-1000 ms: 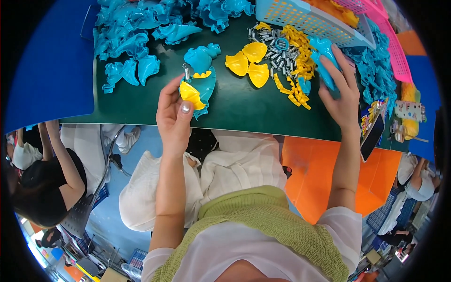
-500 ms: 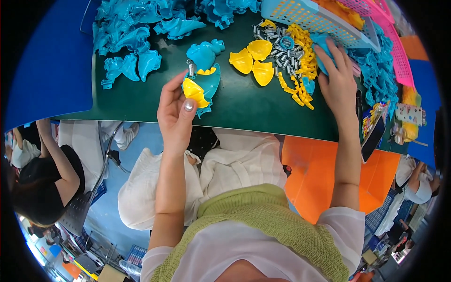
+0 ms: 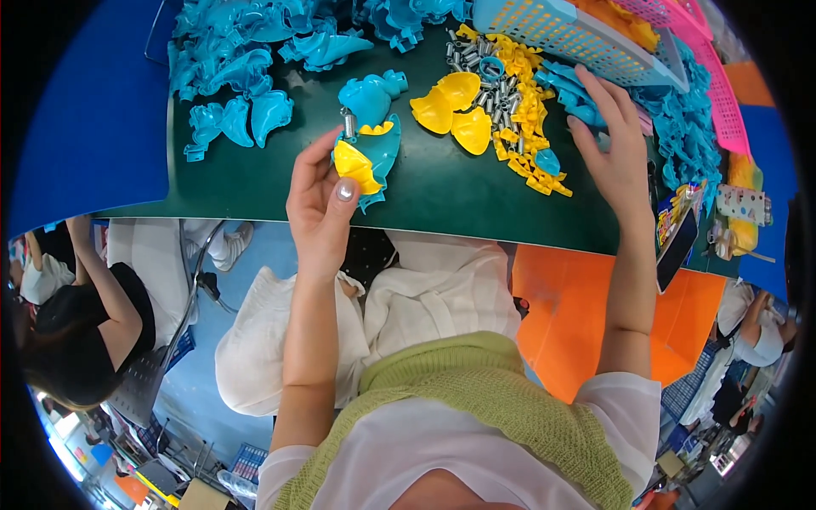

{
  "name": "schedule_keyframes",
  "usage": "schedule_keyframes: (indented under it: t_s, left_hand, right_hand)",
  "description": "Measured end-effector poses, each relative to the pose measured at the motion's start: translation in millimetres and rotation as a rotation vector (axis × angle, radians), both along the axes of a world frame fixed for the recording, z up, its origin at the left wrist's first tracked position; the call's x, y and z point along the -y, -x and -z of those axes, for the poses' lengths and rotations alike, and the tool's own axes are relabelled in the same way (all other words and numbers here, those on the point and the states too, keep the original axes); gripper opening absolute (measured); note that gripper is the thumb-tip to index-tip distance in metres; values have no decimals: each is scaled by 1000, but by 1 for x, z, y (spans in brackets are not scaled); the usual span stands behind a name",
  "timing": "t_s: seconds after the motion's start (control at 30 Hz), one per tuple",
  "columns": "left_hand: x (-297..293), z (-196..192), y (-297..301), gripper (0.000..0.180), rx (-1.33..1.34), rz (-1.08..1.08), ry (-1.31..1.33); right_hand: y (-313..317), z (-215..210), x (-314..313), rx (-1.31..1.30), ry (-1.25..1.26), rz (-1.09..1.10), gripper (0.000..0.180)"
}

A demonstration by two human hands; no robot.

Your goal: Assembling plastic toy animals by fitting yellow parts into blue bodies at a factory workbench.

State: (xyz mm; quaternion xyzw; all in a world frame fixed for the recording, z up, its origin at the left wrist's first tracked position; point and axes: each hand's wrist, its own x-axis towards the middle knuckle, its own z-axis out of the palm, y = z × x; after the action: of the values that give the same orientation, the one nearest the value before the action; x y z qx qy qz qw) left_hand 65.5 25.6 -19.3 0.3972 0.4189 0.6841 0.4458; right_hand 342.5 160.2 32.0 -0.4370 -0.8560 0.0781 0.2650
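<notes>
My left hand (image 3: 319,204) grips a blue plastic shell (image 3: 382,153) with a yellow insert (image 3: 353,166) pressed under the thumb, just above the near edge of the dark green table (image 3: 476,200). A small metal spring (image 3: 348,123) sticks up from the piece. My right hand (image 3: 616,149) lies flat with fingers spread over small blue parts (image 3: 565,85), beside a pile of yellow pieces and metal springs (image 3: 510,72). Two yellow shells (image 3: 455,106) lie between the hands, and another blue shell (image 3: 370,93) lies just beyond the held one.
Heaps of blue shells (image 3: 246,59) fill the table's far left. A blue perforated basket (image 3: 569,30) and a pink one (image 3: 714,68) stand at the far right. A phone (image 3: 680,238) lies near the right edge. Another person (image 3: 76,314) sits at lower left.
My right hand slid from the blue parts at the right toward the pile's edge and spread flat. The left hand kept the blue and yellow piece, shifting it slightly.
</notes>
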Motion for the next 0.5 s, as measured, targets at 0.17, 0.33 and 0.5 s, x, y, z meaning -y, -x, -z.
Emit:
schedule_keyframes:
  t_s: [0.17,0.33,0.5]
  left_hand:
    - [0,1,-1,54,-1,-5,8]
    - [0,1,-1,54,-8,-10,-2]
    - [0,3,0,54,-6,-8,-8]
  right_hand:
    - [-7,-7,-3,-69,22,-11,34]
    - [3,-6,-10,-70,-1,80,25]
    - [9,-5,-21,-75,74,148,22]
